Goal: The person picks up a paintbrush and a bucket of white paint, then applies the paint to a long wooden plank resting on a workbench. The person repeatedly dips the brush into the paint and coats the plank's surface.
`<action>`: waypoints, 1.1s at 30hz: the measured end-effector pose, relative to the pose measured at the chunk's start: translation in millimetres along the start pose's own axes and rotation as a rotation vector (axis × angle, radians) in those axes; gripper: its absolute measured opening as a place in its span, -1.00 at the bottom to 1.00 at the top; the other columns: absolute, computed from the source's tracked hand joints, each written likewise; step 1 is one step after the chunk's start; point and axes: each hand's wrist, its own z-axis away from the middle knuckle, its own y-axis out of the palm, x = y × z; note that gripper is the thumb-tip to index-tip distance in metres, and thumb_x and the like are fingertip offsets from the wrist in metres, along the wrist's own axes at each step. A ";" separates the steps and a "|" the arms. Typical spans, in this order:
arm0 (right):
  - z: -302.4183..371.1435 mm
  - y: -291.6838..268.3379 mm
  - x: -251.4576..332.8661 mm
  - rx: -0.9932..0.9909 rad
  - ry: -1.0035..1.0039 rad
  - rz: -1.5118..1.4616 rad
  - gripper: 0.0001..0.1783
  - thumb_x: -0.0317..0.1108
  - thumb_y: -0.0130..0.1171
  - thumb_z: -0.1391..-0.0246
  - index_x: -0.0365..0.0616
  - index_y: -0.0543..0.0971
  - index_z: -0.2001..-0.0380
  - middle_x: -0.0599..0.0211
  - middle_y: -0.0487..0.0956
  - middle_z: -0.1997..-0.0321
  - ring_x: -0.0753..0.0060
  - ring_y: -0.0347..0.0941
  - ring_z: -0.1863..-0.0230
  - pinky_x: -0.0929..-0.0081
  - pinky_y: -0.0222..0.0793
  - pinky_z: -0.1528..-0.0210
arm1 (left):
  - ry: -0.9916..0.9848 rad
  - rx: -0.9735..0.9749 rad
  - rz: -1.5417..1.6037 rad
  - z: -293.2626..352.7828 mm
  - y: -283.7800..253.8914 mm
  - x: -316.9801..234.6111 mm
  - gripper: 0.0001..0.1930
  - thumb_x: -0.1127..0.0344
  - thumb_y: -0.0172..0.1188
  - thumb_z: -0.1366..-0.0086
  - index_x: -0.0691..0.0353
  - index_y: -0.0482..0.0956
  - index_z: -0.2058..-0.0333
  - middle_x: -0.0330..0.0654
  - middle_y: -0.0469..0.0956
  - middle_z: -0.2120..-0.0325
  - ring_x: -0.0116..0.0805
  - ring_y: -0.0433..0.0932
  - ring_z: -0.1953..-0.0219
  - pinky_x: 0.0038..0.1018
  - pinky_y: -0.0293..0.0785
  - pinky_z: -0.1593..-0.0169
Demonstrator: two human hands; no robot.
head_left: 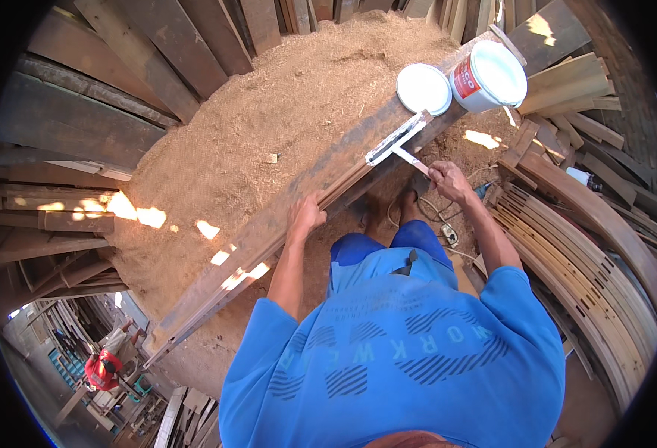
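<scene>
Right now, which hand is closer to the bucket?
The right hand: holding the tool, it is bodyward of the bucket. The left hand, at the plank, is farther off, to the bucket's left.

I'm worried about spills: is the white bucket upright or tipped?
Upright: the bucket shows its round top facing up toward the camera, its wall dropping away below.

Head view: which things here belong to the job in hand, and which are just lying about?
Apparently in use:
white-smeared hand tool, in the right hand
long wooden board, under the left hand
white bucket with red label
round white lid beside it

Apparently lying about:
sawdust
leaning planks
stacked slotted boards
extension cord
</scene>
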 end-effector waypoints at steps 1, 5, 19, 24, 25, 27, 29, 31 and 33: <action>2.3 -7.1 10.1 -0.082 0.057 -0.020 -0.75 -0.34 -0.04 -0.21 -0.26 0.54 0.44 0.24 0.56 0.56 0.31 0.48 0.51 0.28 0.38 0.39 | 0.002 -0.010 -0.003 1.3 0.8 -0.2 -0.36 0.28 0.30 0.03 -0.06 0.49 -0.14 0.03 0.62 0.12 0.05 0.58 0.04 -0.12 0.50 -0.06; -7.5 -21.5 -1.0 -0.322 0.071 0.253 -0.71 -0.26 -0.02 -0.21 -0.26 0.55 0.41 0.04 0.56 0.50 0.03 0.50 0.43 0.11 0.39 0.29 | 0.012 -0.039 -0.052 6.5 -0.8 -7.8 -0.36 0.27 0.31 0.02 -0.07 0.50 -0.14 0.03 0.63 0.13 0.05 0.60 0.08 -0.13 0.53 -0.01; -3.6 64.0 -3.6 -0.262 -0.015 0.049 -0.76 -0.31 -0.05 -0.27 -0.21 0.49 0.42 0.13 0.49 0.57 0.18 0.49 0.47 0.21 0.37 0.37 | 0.004 -0.015 -0.013 -1.3 4.5 3.6 -0.35 0.23 0.34 0.02 -0.07 0.48 -0.15 0.00 0.66 0.21 0.03 0.61 0.10 -0.16 0.53 -0.02; -12.8 54.3 -10.3 -0.386 0.007 0.092 -0.78 -0.32 -0.02 -0.22 -0.23 0.51 0.39 -0.01 0.52 0.51 -0.04 0.48 0.42 0.11 0.37 0.32 | 0.028 -0.017 -0.031 0.4 -0.3 -0.1 -0.34 0.23 0.34 0.02 -0.08 0.47 -0.16 -0.01 0.65 0.18 0.06 0.60 0.07 -0.14 0.51 -0.06; -7.8 62.0 0.7 -0.327 -0.020 0.080 -0.79 -0.32 -0.02 -0.22 -0.23 0.51 0.39 -0.01 0.52 0.51 -0.05 0.48 0.42 0.10 0.37 0.32 | 0.020 -0.004 -0.017 0.8 -1.4 -1.5 -0.34 0.23 0.34 0.02 -0.09 0.47 -0.16 -0.02 0.65 0.17 0.06 0.60 0.06 -0.14 0.50 -0.06; 2.0 75.6 19.6 -0.208 -0.077 0.053 -0.79 -0.33 -0.01 -0.21 -0.23 0.51 0.39 -0.03 0.51 0.52 -0.07 0.48 0.42 0.09 0.36 0.32 | 0.001 0.018 0.010 1.8 -4.6 -2.1 -0.33 0.24 0.34 0.02 -0.10 0.47 -0.17 -0.03 0.65 0.16 0.05 0.59 0.04 -0.13 0.49 -0.08; -1.1 75.7 18.9 -0.221 -0.075 0.012 -0.79 -0.35 -0.02 -0.22 -0.25 0.50 0.39 -0.06 0.48 0.54 -0.10 0.46 0.43 0.08 0.36 0.33 | 0.005 -0.004 -0.015 1.6 -4.6 -3.4 -0.34 0.24 0.33 0.01 -0.10 0.47 -0.16 -0.02 0.64 0.14 0.05 0.58 0.03 -0.13 0.49 -0.09; -2.3 68.8 21.3 -0.313 0.062 -0.155 -0.79 -0.35 -0.02 -0.22 -0.26 0.50 0.40 -0.07 0.47 0.54 -0.11 0.45 0.44 0.08 0.36 0.34 | 0.007 -0.002 -0.019 1.7 -2.7 -1.3 -0.35 0.24 0.32 0.01 -0.11 0.48 -0.16 -0.01 0.63 0.12 0.05 0.58 0.03 -0.13 0.48 -0.10; -4.8 63.3 18.9 -0.271 -0.003 0.032 -0.78 -0.32 0.00 -0.21 -0.25 0.51 0.38 -0.08 0.51 0.49 -0.10 0.48 0.39 0.07 0.38 0.30 | 0.012 0.018 0.002 -1.3 -1.1 0.4 -0.35 0.23 0.31 0.00 -0.11 0.48 -0.16 0.01 0.63 0.10 0.05 0.58 0.03 -0.13 0.47 -0.10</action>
